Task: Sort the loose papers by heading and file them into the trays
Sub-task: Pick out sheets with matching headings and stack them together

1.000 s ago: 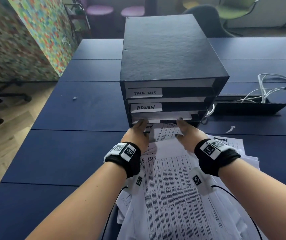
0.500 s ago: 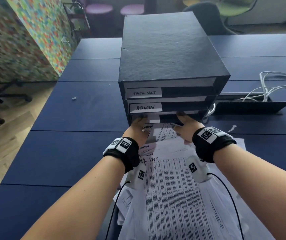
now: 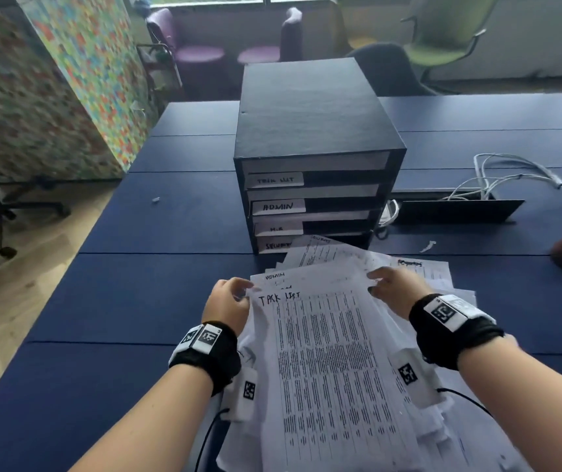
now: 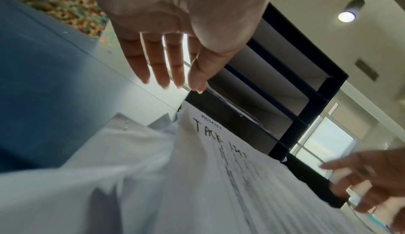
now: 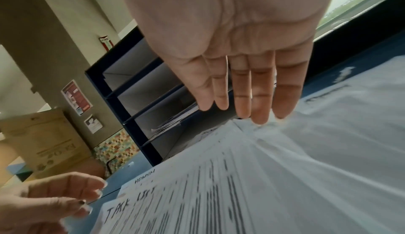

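Your left hand (image 3: 226, 303) hovers at the left edge of the top sheet (image 3: 334, 369), the one headed TASK LIST, fingers straight and loose, gripping nothing. Your right hand (image 3: 393, 289) sits at the sheet's far right corner, also released, fingertips (image 5: 260, 116) just over the paper; whether they touch it I cannot tell.

The loose pile (image 3: 357, 267) lies on the bench (image 3: 136, 301) directly under and between both hands, fanned out, with sheets headed ADMIN just beyond your left fingers. The tray unit (image 3: 313, 185) stands just past your fingertips, its open slots facing you.

The top sheet's long axis runs away from you, toward the trays, and its heading end points at the slots, so it is already lined up to go in short edge first.

What could go wrong, as I judge it:
- Lifting with a flat hand may drag the sheets below along, since the pile is loose and overlapping.
- The TASK LIST slot is the top labelled one, well above your hands; a limp sheet held by one corner could droop and catch on a lower shelf edge.
- The labels are close together, so a rushed feed could land it in ADMIN.
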The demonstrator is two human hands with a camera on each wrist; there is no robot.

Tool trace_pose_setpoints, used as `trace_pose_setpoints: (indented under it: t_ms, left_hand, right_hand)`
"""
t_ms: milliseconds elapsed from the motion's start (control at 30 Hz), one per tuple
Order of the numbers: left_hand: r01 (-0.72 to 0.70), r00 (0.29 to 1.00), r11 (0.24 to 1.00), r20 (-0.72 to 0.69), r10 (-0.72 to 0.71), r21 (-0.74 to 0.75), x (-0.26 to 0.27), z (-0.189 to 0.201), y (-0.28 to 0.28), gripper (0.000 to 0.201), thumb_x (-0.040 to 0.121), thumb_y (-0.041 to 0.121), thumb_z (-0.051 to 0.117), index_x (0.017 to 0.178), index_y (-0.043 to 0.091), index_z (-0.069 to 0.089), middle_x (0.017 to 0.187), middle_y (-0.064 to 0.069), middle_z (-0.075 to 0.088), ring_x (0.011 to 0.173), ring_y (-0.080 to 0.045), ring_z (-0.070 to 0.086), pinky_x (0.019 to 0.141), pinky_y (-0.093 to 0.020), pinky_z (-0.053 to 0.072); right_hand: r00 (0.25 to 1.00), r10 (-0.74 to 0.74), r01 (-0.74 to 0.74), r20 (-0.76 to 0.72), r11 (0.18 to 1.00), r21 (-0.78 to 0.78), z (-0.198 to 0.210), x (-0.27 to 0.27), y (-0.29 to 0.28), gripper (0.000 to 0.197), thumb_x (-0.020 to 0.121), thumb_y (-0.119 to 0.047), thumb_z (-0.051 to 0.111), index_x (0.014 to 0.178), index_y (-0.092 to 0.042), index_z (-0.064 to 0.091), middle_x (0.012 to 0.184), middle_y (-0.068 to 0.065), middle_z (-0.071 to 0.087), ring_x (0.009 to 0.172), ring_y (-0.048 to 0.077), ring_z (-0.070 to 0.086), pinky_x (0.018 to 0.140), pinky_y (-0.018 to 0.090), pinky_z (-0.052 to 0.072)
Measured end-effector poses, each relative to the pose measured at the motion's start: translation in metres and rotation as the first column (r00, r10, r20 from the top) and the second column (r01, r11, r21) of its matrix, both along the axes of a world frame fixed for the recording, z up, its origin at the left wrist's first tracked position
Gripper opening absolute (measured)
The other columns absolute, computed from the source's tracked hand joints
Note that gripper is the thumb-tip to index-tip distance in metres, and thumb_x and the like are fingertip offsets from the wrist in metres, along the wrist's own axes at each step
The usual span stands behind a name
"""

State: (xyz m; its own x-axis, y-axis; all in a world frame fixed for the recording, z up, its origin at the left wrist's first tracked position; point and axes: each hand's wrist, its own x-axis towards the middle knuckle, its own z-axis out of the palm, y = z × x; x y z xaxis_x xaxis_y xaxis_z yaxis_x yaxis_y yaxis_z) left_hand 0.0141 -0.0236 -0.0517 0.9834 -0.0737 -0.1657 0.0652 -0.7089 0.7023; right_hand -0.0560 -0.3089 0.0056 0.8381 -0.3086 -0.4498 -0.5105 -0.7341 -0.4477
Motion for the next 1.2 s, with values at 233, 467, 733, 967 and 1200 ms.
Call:
trace_pose_setpoints:
  t_ms: [233,467,733,967,1200]
  left_hand:
    - [-0.102,0.972,0.976,-0.227,0.057,-0.194,-0.052,-0.015,0.001,0.023,0.084,0.008,0.06,0.099,0.024,0.062,0.085,-0.004,0.068,0.072,-0.021,0.063,0.075,-0.04,0.057]
    - [-0.078,0.984,0.982,-0.172,0.048,-0.17,-0.079,-0.021,0.001,0.043,0.078,0.005,0.068,0.113,0.027,0.057,0.092,-0.001,0.061,0.075,-0.016,0.059,0.071,-0.027,0.05]
    - [-0.1,0.981,0.964,-0.189,0.054,-0.245,-0.086,-0.02,0.005,0.058,0.077,0.007,0.073,0.123,0.031,0.048,0.096,-0.001,0.06,0.078,-0.017,0.061,0.077,-0.036,0.055]
    - [-0.109,0.975,0.95,-0.219,0.045,-0.293,-0.072,-0.012,0.001,0.034,0.081,0.023,0.073,0.109,0.027,0.055,0.092,0.001,0.066,0.081,-0.015,0.064,0.075,-0.03,0.053]
    - [-0.01,0.996,0.979,-0.093,-0.009,-0.203,-0.058,-0.016,-0.006,0.017,0.076,0.016,0.078,0.071,0.028,0.066,0.11,0.006,0.053,0.109,-0.016,0.051,0.095,-0.027,0.04]
  right_hand:
    - [0.946,-0.31,0.325,-0.099,0.896,0.301,-0.026,-0.064,0.001,0.034,0.087,-0.014,0.064,0.119,-0.013,0.053,0.082,0.011,0.062,0.066,0.018,0.058,0.055,0.028,0.053]
    - [0.912,-0.406,0.395,-0.057,0.834,0.386,-0.044,-0.094,0.009,0.046,0.078,-0.001,0.071,0.118,-0.014,0.051,0.077,0.011,0.053,0.059,0.021,0.051,0.051,0.031,0.05]
    - [0.956,-0.294,0.274,0.008,0.899,0.34,-0.049,-0.106,0.014,0.052,0.074,0.0,0.074,0.114,-0.022,0.05,0.085,0.006,0.057,0.058,0.018,0.054,0.046,0.023,0.044]
    - [0.97,-0.22,0.175,0.104,0.927,0.331,-0.047,-0.101,0.01,0.05,0.071,0.001,0.076,0.112,-0.021,0.058,0.076,-0.001,0.058,0.064,0.013,0.055,0.065,0.032,0.05]
    - [0.976,-0.214,0.186,0.051,0.927,0.326,-0.047,-0.092,0.004,0.037,0.076,-0.012,0.075,0.106,-0.021,0.056,0.091,0.007,0.066,0.079,0.02,0.065,0.075,0.036,0.058]
